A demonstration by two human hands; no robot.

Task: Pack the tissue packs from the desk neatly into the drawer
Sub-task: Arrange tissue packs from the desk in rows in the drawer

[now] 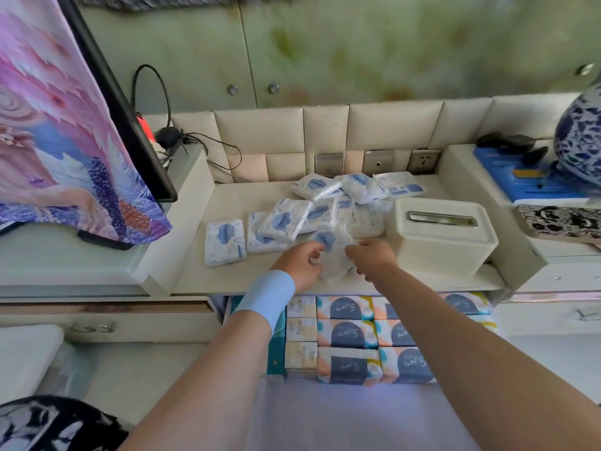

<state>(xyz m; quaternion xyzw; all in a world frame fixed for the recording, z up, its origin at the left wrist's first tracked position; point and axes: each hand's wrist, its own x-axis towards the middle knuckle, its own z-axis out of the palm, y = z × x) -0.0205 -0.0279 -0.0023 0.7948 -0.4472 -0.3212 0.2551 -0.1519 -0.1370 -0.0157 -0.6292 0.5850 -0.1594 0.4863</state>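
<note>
Left fingers [314, 248]: curled on the left edge of the held pack [328, 239] (small, blue-and-white, in crumpled clear wrap).
Right fingers [356, 252]: curled on that pack's right edge.
Hands: two, left hand [297, 265] and right hand [374, 257], held over the counter [240, 275]; one pale blue wristband [266, 297] is worn on the left.
Loose packs [286, 219]: at least eight are counted behind the hands (the heap is blurred).
Tissue box [439, 232]: one, white, just right of the heap.
Drawer [222, 307]: open below the counter; seven patterned packs [346, 333] and three "Face" packs [300, 328] are seen.
</note>
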